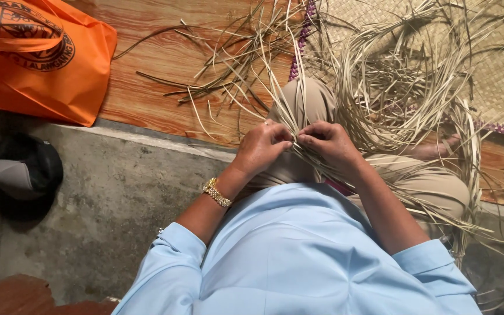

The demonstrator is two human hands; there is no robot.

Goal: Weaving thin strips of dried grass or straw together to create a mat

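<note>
Mid-weave, by the look of it: left hand [262,147] and right hand [329,142] brought close together over the knee [304,99], each pinching thin pale straw strips [294,125] between thumb and fingertips, with the strips fanning up and away from the pinch. Just beyond the knee, a big loose tangle of the same strips [398,87], spilling over a finished woven mat [497,76] with a purple edge. Probably a crossing or tightening step, calling next for a steady hold with one hand while the other draws a single strip through without dragging its neighbours; a judgement only, since the exact lacing under the fingers is hidden. Gold wristwatch [217,192] on the left wrist, light blue sleeves below the knee in the view. Left of the knee, scattered offcuts [217,76] on the wooden floor [147,87]; farther left, an orange bag [36,58], and below it a dark cap [23,169] on the concrete step [118,198]. Main hindrance: the tangle itself, crowding the working spot just right of the knee and making one strip hard to single out
</note>
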